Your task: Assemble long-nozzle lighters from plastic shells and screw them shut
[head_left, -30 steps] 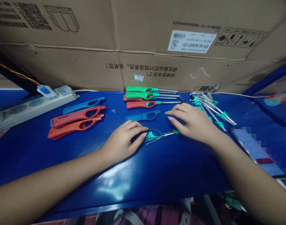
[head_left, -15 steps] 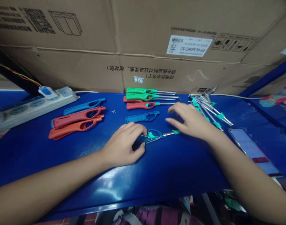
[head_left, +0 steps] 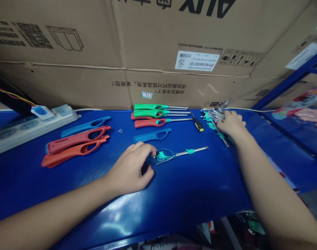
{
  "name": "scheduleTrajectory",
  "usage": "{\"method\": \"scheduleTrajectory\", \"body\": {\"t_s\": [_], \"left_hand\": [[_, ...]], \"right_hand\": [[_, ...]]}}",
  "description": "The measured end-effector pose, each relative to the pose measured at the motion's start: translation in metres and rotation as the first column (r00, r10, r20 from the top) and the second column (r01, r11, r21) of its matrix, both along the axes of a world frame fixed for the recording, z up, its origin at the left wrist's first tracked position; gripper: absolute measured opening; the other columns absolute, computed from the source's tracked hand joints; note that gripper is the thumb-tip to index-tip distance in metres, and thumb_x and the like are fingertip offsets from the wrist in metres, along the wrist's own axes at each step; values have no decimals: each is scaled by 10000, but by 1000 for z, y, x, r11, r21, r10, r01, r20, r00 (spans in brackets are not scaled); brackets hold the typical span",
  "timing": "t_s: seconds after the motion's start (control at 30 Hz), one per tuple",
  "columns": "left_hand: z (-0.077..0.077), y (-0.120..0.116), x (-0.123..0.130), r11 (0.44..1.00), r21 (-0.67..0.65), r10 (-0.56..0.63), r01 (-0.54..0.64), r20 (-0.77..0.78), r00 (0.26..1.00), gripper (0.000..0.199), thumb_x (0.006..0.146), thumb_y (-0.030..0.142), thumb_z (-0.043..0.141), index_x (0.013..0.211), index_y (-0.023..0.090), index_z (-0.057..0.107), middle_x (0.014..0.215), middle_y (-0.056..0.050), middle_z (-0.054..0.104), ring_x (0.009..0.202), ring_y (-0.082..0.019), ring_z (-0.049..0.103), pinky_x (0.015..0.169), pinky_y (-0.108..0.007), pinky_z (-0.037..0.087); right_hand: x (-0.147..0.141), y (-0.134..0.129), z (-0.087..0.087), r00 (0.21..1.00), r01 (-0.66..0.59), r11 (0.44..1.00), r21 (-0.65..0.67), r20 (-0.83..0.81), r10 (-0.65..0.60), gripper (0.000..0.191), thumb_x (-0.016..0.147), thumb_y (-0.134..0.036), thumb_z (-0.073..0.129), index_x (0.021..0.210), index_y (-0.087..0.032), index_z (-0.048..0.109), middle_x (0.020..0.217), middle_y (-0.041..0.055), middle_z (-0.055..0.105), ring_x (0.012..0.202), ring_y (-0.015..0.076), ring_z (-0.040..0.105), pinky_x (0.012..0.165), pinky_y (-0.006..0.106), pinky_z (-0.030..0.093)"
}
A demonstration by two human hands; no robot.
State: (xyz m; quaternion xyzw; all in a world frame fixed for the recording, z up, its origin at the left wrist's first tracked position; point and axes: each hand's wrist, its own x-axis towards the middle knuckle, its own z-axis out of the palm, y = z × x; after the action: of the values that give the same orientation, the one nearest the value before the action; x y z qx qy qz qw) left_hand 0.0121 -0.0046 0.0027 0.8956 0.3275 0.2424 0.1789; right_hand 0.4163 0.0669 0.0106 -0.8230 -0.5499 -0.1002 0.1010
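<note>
My left hand (head_left: 132, 168) is closed around the handle of a half-assembled blue gas lighter (head_left: 171, 153). A green trigger, thin wires and a long metal tube with a green collar lie in its open shell, the tube pointing right. My right hand (head_left: 231, 123) is at the back right, fingers curled down into a pile of metal lighter tubes (head_left: 213, 114) with green parts. What its fingertips pinch is hidden. Behind the left hand lies a loose blue shell half (head_left: 153, 135).
Green lighters (head_left: 150, 113) and red lighters (head_left: 149, 123) lie by the cardboard box (head_left: 91, 83), near a black-and-yellow screwdriver (head_left: 198, 124). Blue, red and orange shells (head_left: 72, 152) are at left, beside a power strip (head_left: 20, 129). A phone (head_left: 280, 172) is partly behind my right arm.
My right hand has moved right and back, from beside the lighter's tube onto the pile. The screwdriver and the lighter's full tube now show. My left hand keeps its grip. The view has shifted.
</note>
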Motion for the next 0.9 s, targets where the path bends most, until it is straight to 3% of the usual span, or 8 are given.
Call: {"method": "scheduleTrajectory", "body": {"t_s": [0.1,0.4,0.6,0.7,0.8,0.9], "left_hand": [[0,0,0,1000,-2,1,-1,-8,1000,302,762,110,544,1033,226,478,1094,-56,656,1020,-263,598,879,-431,468],[0,1,0,1000,5,-2,2,-17,1000,292,780,117,548,1045,227,492,1103,-66,663,1038,-275,605,900,-446,475],[-1,2,0,1000,-8,-10,10,4,1000,309,792,110,548,1077,226,514,1117,-68,664,1061,-275,602,928,-447,481],[-1,2,0,1000,-12,-12,13,11,1000,322,795,107,555,1095,218,526,1123,-70,665,1067,-275,602,942,-458,485],[0,2,0,1000,-7,-24,24,48,999,355,819,120,570,1160,213,536,1169,-73,661,1104,-267,601,975,-456,489],[0,1,1,1000,6,-10,9,113,994,386,881,188,598,1261,215,537,1229,-82,657,1148,-258,603,1008,-446,495]], "right_hand": [[3,4,-4,997,66,997,-36,-44,-68,371,820,-315,557,1136,-162,677,1205,208,597,1096,403,560,879,574,458],[-5,2,-1,994,35,997,73,-102,-28,208,773,-248,603,971,-198,641,1071,149,668,995,331,608,823,459,456],[-11,0,6,989,-17,979,203,-141,46,283,761,-201,594,1041,-200,631,996,125,717,1015,332,630,854,452,437],[-17,0,12,985,-76,954,292,-124,117,244,811,-229,572,1039,-179,643,1075,142,708,1059,316,627,909,455,447],[-34,-1,19,955,-163,899,406,-165,248,209,845,-295,589,1007,-174,641,1047,124,703,913,247,658,830,385,511],[-68,-13,22,785,-276,768,578,-326,527,208,817,-354,679,940,-198,618,895,65,694,708,194,639,647,334,534]]}}
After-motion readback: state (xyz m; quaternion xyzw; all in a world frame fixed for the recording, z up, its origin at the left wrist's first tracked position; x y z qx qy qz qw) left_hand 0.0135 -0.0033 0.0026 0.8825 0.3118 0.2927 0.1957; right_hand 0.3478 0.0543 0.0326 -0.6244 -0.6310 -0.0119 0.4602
